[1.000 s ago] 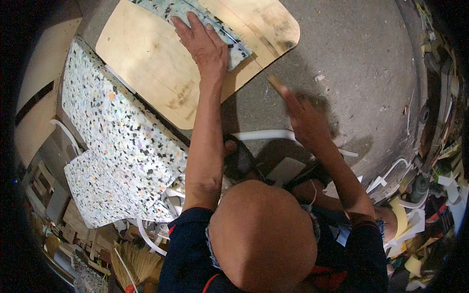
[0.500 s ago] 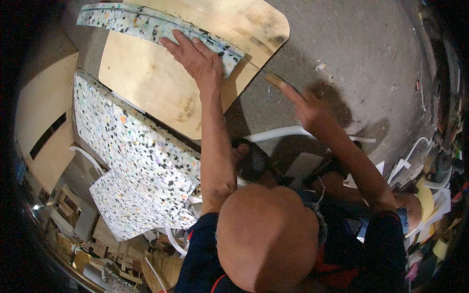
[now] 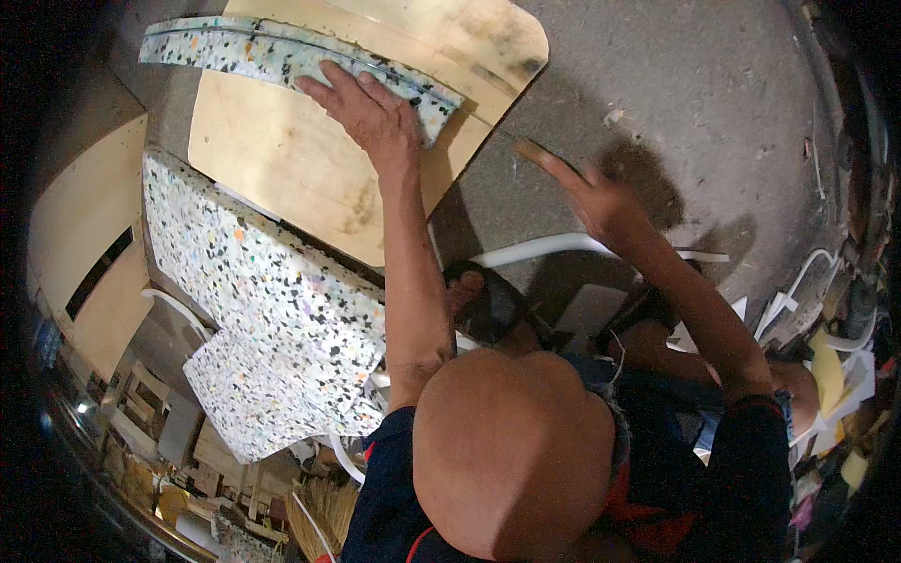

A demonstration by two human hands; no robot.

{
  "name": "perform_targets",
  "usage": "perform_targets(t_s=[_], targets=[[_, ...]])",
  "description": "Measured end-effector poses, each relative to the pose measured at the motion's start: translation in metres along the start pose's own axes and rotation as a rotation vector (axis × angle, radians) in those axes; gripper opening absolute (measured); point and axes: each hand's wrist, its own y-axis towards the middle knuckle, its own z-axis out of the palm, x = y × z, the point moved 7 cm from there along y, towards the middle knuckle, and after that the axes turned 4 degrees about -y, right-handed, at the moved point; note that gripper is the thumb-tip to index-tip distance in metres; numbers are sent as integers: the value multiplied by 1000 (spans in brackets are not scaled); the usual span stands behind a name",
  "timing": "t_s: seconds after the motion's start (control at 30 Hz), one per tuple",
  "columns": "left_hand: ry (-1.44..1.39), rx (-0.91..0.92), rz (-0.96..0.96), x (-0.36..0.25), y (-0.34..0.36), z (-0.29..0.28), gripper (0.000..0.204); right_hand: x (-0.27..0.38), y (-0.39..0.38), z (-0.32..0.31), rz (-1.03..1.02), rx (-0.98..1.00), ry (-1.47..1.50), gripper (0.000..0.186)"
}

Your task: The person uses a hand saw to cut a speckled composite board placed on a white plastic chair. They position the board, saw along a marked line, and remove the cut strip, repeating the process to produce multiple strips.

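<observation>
My left hand point(image 3: 371, 113) lies over the right end of a long speckled foam strip point(image 3: 244, 47), fingers flat on top and thumb around its end. The strip rests across the far part of a rounded plywood board point(image 3: 282, 159) on the floor. My right hand point(image 3: 596, 192) hovers over the grey concrete floor point(image 3: 732, 113) to the right of the board. Its fingers are apart, the index finger points toward the board's edge, and nothing shows in it.
A thick speckled foam slab point(image 3: 263, 281) leans beside the board, with a second foam piece point(image 3: 249, 399) below it. A white curved tube point(image 3: 554, 246) lies near my foot point(image 3: 488, 305). Wooden panels point(image 3: 84, 244) stand left; scraps and clutter point(image 3: 835, 366) pile up right.
My left hand has stayed on the foam strip while the strip came to lie lengthwise across the board's far part. My right hand stays raised beside the board.
</observation>
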Motion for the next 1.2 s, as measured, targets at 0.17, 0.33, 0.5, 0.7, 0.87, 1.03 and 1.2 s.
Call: perform_targets(t_s=[0.17,0.33,0.5,0.7,0.87,1.03,1.2], targets=[[-66,-13,-30,-1,0,-6,59,-36,-91,2,-132,-145,-34,94],[-12,-153,-190,3,-1,-34,72,-63,-117,17,-69,-66,105,94],[-356,-219,-503,24,-6,-44,74,-36,-86,-1,-108,-133,-27,74],[-531,-191,-589,35,-23,-39,73,26,-1,-51,-80,-87,-2,73],[-527,-98,-628,30,-74,-32,71,80,42,-97,-385,-408,-36,76],[-617,-27,-690,14,-120,-21,68,71,32,-72,-266,-242,-79,74],[-769,-43,-707,19,-126,-27,55,19,-49,-30,-23,54,-140,77]])
